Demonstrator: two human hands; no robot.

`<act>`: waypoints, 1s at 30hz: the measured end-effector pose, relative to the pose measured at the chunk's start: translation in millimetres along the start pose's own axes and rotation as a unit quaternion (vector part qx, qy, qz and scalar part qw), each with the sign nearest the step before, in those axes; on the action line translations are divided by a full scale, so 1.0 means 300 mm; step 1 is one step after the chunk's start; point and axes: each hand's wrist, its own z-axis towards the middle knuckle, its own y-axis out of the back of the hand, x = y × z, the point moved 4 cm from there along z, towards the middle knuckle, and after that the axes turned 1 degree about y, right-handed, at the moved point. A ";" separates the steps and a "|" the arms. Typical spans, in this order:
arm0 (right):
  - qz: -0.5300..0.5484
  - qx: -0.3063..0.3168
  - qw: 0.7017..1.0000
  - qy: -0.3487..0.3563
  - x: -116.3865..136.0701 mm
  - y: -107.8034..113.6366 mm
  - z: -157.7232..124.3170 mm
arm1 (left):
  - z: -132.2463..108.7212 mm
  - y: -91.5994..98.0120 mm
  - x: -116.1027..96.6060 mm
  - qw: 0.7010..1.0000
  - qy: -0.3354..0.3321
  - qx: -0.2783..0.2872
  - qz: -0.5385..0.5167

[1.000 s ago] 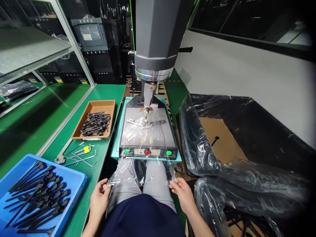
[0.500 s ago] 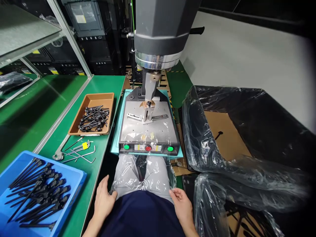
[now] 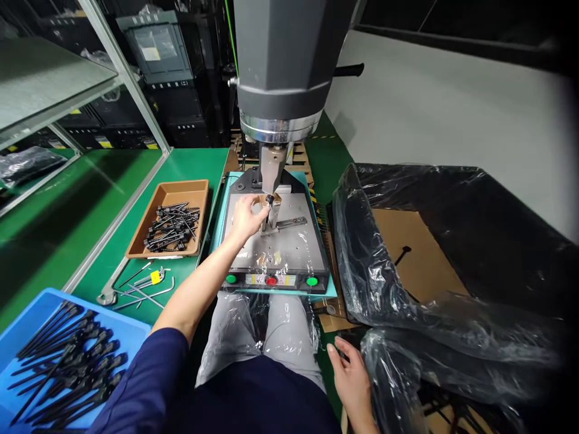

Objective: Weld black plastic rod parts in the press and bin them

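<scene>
My left hand (image 3: 248,218) reaches over the metal plate (image 3: 289,248) of the machine, its thumb and fingers closed round the side of a small black part (image 3: 270,199). That part sits at the top of the fixture (image 3: 272,218), just under the tip of the machine's metal horn (image 3: 272,172). My right hand (image 3: 350,377) is low on the right, fingers apart and holding nothing, beside a plastic-lined box. Green buttons (image 3: 312,281) and a red button (image 3: 271,281) line the machine's front edge.
A brown tray (image 3: 131,248) of black-headed metal pieces and several hex keys (image 3: 149,295) lie on the green table. A blue tray (image 3: 136,328) of long black parts is at the lower left. Plastic-lined boxes (image 3: 384,271) stand on the right.
My left hand has gone from beside my lap up to the fixture and taken hold of the black part. My right hand has shifted right, away from the clear plastic over my lap.
</scene>
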 end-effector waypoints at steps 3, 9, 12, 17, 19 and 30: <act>0.011 0.022 0.999 -0.031 -0.026 -0.017 0.011 | 0.093 -0.077 0.015 0.999 0.028 0.027 0.011; 0.037 0.026 0.998 -0.044 -0.061 -0.044 0.007 | 0.118 -0.102 0.015 0.998 0.037 0.002 -0.050; 0.052 0.040 0.998 -0.023 -0.023 -0.074 0.044 | 0.104 -0.099 0.006 0.993 0.046 -0.016 -0.109; 0.081 0.049 0.993 0.073 0.200 -0.140 0.164 | -0.006 -0.068 -0.021 0.987 0.083 -0.047 -0.133; 0.088 0.056 0.986 0.130 0.342 -0.170 0.206 | -0.081 -0.047 -0.051 0.985 0.090 -0.051 -0.140; 0.189 0.243 0.935 0.173 0.744 -0.362 0.181 | -0.429 -0.067 -0.162 0.877 0.219 0.150 -0.399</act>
